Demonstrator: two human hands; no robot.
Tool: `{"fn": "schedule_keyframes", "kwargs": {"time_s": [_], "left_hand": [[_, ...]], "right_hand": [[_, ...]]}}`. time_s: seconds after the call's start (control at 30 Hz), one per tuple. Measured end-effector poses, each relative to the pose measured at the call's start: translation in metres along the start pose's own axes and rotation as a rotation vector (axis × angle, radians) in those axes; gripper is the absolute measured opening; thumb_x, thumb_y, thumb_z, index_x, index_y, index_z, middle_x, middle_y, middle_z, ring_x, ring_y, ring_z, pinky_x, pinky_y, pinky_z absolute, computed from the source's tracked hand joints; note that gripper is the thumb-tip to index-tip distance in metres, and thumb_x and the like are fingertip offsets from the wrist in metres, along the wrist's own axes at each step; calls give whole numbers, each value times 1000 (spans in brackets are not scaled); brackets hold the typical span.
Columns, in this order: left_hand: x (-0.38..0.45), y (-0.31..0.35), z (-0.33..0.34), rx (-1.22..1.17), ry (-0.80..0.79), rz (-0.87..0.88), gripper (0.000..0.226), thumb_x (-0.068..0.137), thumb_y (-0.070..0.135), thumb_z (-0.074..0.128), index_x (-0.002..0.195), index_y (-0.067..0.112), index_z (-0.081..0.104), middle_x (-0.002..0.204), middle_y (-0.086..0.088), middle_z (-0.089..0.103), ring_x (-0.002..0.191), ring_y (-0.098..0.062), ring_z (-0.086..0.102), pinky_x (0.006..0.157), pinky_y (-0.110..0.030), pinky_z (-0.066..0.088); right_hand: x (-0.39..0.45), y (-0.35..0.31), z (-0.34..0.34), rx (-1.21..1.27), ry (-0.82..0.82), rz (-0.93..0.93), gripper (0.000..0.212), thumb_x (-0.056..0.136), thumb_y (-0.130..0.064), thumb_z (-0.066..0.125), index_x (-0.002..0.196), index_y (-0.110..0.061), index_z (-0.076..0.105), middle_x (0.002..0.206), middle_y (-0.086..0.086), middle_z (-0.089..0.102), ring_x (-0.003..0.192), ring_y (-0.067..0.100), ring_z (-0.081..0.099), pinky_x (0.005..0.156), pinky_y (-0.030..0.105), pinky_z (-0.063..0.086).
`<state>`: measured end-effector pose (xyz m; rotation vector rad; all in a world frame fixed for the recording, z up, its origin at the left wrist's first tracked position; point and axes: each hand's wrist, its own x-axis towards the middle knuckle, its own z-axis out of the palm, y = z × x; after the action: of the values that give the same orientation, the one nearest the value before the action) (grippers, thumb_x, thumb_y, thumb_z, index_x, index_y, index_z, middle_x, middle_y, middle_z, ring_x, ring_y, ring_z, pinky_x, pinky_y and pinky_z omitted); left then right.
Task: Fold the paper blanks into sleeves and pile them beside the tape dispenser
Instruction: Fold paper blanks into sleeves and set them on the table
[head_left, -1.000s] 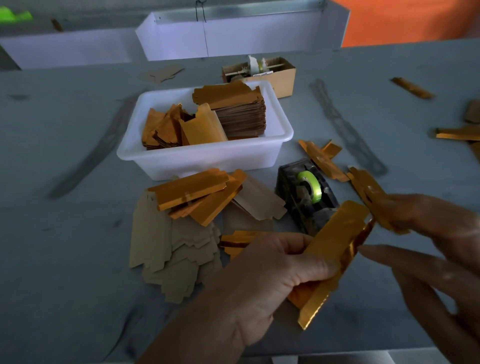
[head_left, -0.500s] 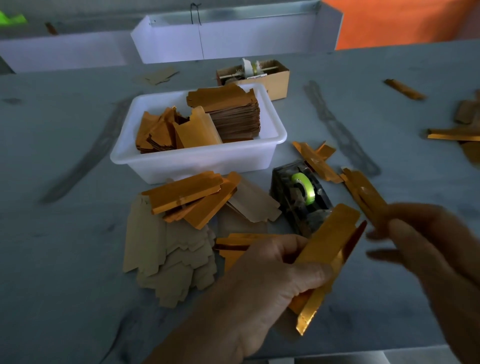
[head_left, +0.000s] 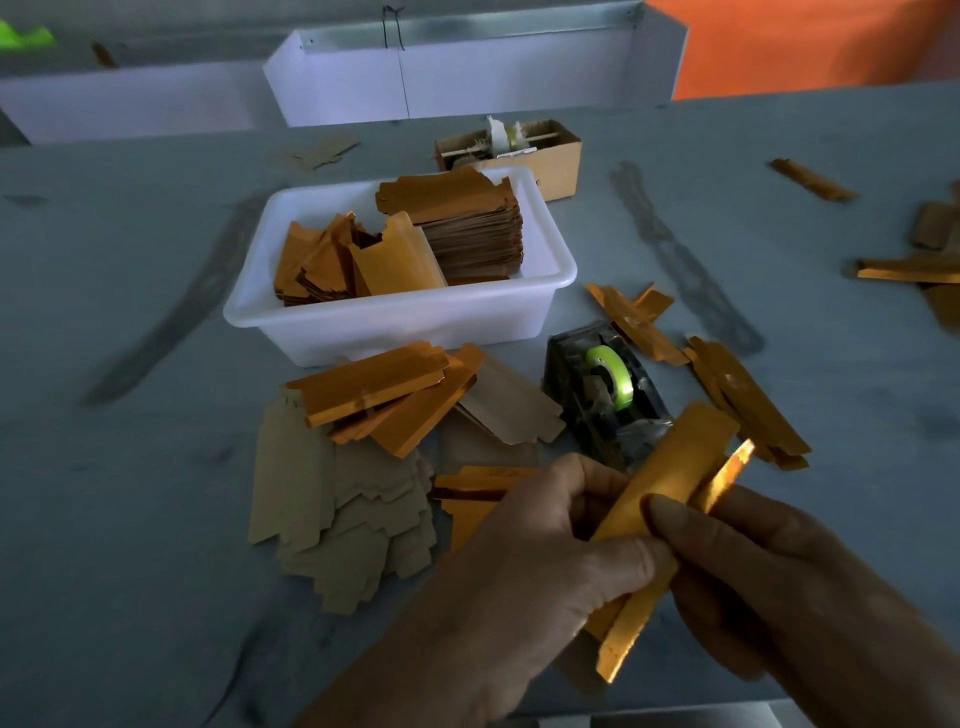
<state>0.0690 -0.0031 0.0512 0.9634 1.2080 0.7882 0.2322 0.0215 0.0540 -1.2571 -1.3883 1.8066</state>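
Gold-foil blank (head_left: 670, 478): held above the near edge of the tabletop (head_left: 104, 519), tilted, its upper end over the tape dispenser (head_left: 602, 384); its lower end pokes out below both hands
Left hand (head_left: 524, 566): grips the blank's lower half; thumb lies across its face, the other fingers (head_left: 582, 478) curl behind it
Right hand (head_left: 769, 561): pinches the blank from the right side; one fingertip presses on the face just above the left thumb; a narrow shiny flap of the blank stands out beyond it
Tape dispenser: dark, with a green roll; stands on the tabletop just right of the white tub (head_left: 395, 322)
Folded sleeves (head_left: 748, 400): gold pieces piled just right of the dispenser; more lie behind it
White tub: holds a tall stack of blanks and loose gold pieces
Brown-side blanks (head_left: 337, 509): fanned out flat in front of the tub, with gold strips (head_left: 384, 389) lying across their far end
Cardboard box (head_left: 540, 150): behind the tub, small, open-topped
Far right: a few more gold and brown pieces (head_left: 909, 270) scattered, well apart from the hands
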Motion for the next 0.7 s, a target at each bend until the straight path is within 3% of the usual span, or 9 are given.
{"fn": "schedule_keyframes", "kwargs": {"time_s": [0.1, 0.2, 0.37, 0.53, 0.63, 0.7], "left_hand": [[1, -2, -2, -134, -32, -38, 33, 63, 28, 83, 94, 27, 69, 84, 5, 73, 84, -13, 71, 77, -29, 53], [3, -5, -2, -236, -24, -66, 38, 56, 23, 80, 93, 20, 72, 85, 0, 74, 82, -15, 72, 77, -28, 55], [4, -6, -6, -233, -10, -77, 43, 62, 25, 76, 103, 14, 68, 82, -1, 72, 74, -13, 68, 67, -25, 53], [4, -10, -4, -112, 15, -54, 36, 63, 36, 76, 96, 28, 69, 85, 3, 74, 82, -14, 70, 76, -30, 51], [4, -8, -4, -4, 12, -35, 39, 58, 46, 75, 94, 35, 68, 91, 6, 73, 93, -15, 69, 90, -40, 52], [3, -4, -4, 76, 0, -29, 44, 55, 54, 71, 96, 38, 67, 95, 9, 71, 97, -12, 66, 94, -41, 50]], "right_hand": [[3, 3, -3, 4, -70, -20, 44, 56, -55, 71, 68, -13, 67, 48, 7, 52, 36, 18, 42, 39, 19, 35], [5, 5, -11, -13, -140, -7, 61, 47, -63, 79, 73, -9, 66, 54, 9, 57, 39, 20, 47, 42, 21, 38], [3, 3, -22, 145, -315, 39, 51, 57, -46, 84, 84, -5, 69, 76, 19, 65, 53, 25, 60, 49, 27, 48], [3, 3, -18, 16, -175, -13, 53, 57, -58, 78, 77, -10, 69, 75, 18, 67, 58, 27, 63, 54, 25, 51], [5, 4, -13, -62, -52, -35, 33, 68, -44, 72, 65, -11, 67, 64, 16, 64, 48, 23, 58, 49, 22, 48], [5, 2, -11, -119, -26, -54, 23, 64, -34, 62, 63, -12, 66, 59, 15, 63, 44, 21, 57, 47, 21, 46]]}}
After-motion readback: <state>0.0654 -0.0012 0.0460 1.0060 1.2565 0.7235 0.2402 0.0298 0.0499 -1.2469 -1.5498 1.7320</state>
